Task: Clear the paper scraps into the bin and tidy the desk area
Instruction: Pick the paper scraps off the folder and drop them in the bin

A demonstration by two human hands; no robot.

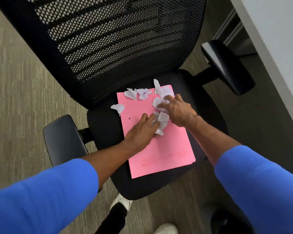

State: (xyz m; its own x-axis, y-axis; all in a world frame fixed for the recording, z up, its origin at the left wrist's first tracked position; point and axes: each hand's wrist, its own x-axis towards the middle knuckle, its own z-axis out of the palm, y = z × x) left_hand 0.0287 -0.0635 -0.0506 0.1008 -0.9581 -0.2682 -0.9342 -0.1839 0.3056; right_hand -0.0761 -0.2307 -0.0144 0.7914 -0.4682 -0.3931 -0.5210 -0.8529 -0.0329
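On the black seat of a mesh-backed office chair (108, 48) at the centre of the frame lies a pink folder (159, 149), with crumpled white paper scraps (143, 93) scattered across its upper half. Just left of centre, the left hand (140, 130) lies palm-down, its fingers curling around a scrap (162, 119). Beside it to the right, the right hand (178, 110) presses loosely spread fingers onto another scrap (157, 102). One more scrap (118, 108) overhangs the folder's left edge. Blue sleeves (41, 196) fill both lower corners.
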